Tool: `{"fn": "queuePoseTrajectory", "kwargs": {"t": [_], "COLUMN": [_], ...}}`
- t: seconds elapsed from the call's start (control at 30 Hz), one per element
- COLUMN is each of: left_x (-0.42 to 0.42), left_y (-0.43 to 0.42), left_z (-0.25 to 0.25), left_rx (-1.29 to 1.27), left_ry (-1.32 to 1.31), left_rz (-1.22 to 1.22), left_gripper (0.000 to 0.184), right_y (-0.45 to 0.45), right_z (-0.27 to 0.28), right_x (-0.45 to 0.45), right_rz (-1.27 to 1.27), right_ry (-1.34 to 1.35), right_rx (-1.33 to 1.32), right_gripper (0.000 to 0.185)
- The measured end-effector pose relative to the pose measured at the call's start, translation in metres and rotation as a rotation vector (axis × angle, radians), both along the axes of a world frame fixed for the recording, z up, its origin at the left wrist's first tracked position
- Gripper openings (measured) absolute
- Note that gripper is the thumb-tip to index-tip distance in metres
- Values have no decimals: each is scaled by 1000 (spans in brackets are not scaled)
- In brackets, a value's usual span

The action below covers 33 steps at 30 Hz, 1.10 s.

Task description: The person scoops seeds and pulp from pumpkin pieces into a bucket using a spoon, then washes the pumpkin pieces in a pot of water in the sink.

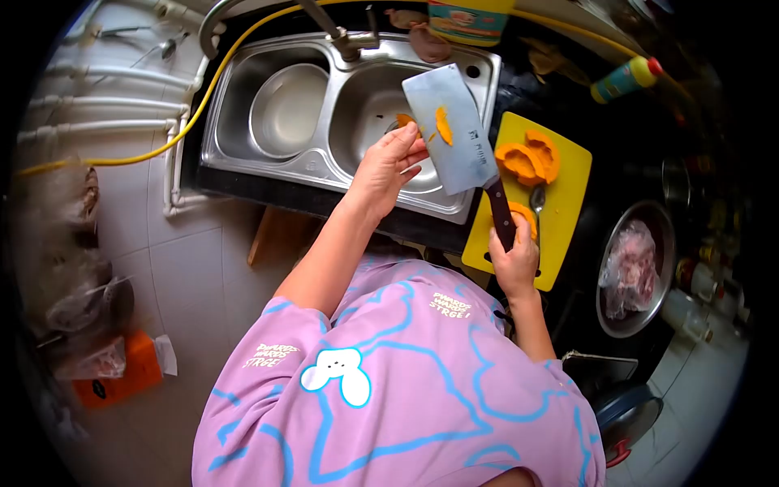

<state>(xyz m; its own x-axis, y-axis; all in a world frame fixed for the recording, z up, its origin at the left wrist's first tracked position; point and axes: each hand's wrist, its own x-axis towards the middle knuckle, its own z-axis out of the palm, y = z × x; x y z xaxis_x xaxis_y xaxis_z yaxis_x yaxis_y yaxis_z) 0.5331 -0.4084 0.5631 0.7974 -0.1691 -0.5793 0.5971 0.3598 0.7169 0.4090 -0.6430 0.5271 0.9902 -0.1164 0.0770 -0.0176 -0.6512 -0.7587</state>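
Note:
My right hand (516, 261) is wrapped round the dark handle of a cleaver (462, 158), its broad blade tilted over the right sink basin. Orange scraps of what looks like pumpkin (444, 126) stick to the blade. Close to the blade's left edge is my left hand (388, 166), fingers loosely bent and apart. Another orange scrap (403, 120) shows by its fingertips; whether they touch it is unclear. Beneath and beside my right hand lies a yellow cutting board (568, 207) bearing cut pumpkin pieces (527, 161) and a metal spoon (537, 199).
The double steel sink (324, 170) has a metal bowl (288, 109) in its left basin and a faucet (349, 45) behind. At right, a metal basin (600, 304) holds bagged meat (634, 272). A yellow hose (203, 114) runs along the left and back. A bottle (625, 79) stands at back right.

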Motion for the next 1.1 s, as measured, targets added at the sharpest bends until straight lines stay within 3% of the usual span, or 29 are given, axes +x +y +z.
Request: {"fn": "queuePoseTrajectory", "kwargs": {"t": [0.23, 0.4, 0.5, 0.57, 0.63, 0.7, 0.77, 0.8, 0.87, 0.9, 0.97, 1.0, 1.07, 1.1], "left_x": [0, 24, 45, 63, 83, 105, 127, 140, 161, 169, 185, 194, 204, 201], "left_y": [77, 162, 217, 262, 300, 323, 347, 354, 360, 359, 356, 355, 353, 348], "left_z": [-14, -38, -40, -55, -73, -91, -127, -158, -217, -228, -248, -264, -294, -291], "left_rx": [132, 191, 194, 113, 24, 262, 522, 514, 1252, 1241, 1363, 1353, 365, 362], "left_ry": [76, 91, 88, 96, 154, 166, 149, 156, -99, -104, -110, -116, 432, 442], "left_rz": [226, 293, 257, 163, 113, 95, -95, -121, -493, -520, 27, 7, 801, 791], "left_gripper": [44, 15, 16, 21, 21, 27, 34, 34, 44, 44, 40, 40, 32, 32], "right_y": [75, 155, 201, 231, 255, 279, 293, 299, 305, 308, 316, 320, 324, 325], "right_z": [9, 12, 20, 18, 7, 7, 4, 2, 1, 1, 2, 4, 3, 1], "right_x": [36, 70, 98, 119, 131, 136, 142, 145, 150, 152, 154, 155, 155, 156], "right_rz": [212, 301, 331, 223, 166, 86, 14, -42, -82, -95, -143, -163, -192, -180], "right_ry": [75, 156, 302, 603, 452, 366, 353, 326, 351, 360, 379, 423, 473, 500], "right_rx": [2, 24, 100, 404, 258, 192, 217, 241, 226, 215, 192, 188, 175, 189], "right_gripper": [36, 39, 44, 45, 45, 44, 44, 44, 44, 44, 44, 44, 44, 44]}}
